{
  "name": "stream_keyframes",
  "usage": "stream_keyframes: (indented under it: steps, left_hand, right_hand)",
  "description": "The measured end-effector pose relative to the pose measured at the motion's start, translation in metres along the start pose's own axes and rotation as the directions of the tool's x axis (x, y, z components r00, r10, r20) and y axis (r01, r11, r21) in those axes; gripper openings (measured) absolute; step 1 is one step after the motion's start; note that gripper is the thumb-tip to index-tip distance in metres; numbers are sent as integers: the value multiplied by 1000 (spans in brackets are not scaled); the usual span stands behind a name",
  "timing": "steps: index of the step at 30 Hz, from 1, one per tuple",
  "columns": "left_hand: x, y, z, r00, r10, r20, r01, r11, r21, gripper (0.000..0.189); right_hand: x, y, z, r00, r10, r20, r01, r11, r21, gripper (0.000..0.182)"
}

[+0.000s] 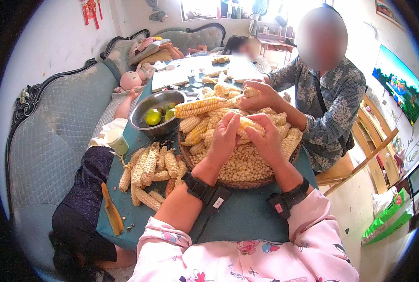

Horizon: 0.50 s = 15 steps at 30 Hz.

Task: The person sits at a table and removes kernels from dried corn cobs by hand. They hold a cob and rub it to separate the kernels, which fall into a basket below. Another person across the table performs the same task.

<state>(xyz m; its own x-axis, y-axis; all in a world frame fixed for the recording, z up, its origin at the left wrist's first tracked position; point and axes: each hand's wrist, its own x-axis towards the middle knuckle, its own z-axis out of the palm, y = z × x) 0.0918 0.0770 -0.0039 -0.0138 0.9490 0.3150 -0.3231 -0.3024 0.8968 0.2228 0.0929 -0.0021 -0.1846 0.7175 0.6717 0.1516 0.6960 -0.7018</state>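
Note:
An ear of dried corn [250, 126] is gripped at both ends between my left hand [224, 139] and my right hand [267, 141]. Both hands are above a round woven basket [227, 184]. Loose pale kernels [244, 165] fill the basket's near side, while whole ears [199, 106] are heaped at its far side and around my hands. To the left, a pile of stripped corncobs [149, 169] lies on the blue-green tablecloth [244, 215]. My fingers partly cover the held ear.
A co-worker's hands [262, 97] hold corn across the basket. A metal bowl [135, 121] with green fruit [153, 116], a paper cup [117, 140] and a wooden scoop-like tool [112, 211] are to the left. Another person [86, 190] lies on the sofa [61, 134]. A wooden chair [357, 169] stands right.

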Motion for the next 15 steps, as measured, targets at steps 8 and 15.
stream_keyframes:
  steps: [8, 15]
  left_hand:
    - [11, -26, -12, 948, 319, -14, -301, 907, 294, 30]
    - [3, -7, 0, 993, -47, -106, 35, 992, -119, 32]
  right_hand:
    - [-3, -6, 2, 999, -41, 33, 44, 995, -93, 30]
    - [2, -6, -5, 997, -72, 38, 76, 990, -118, 33]
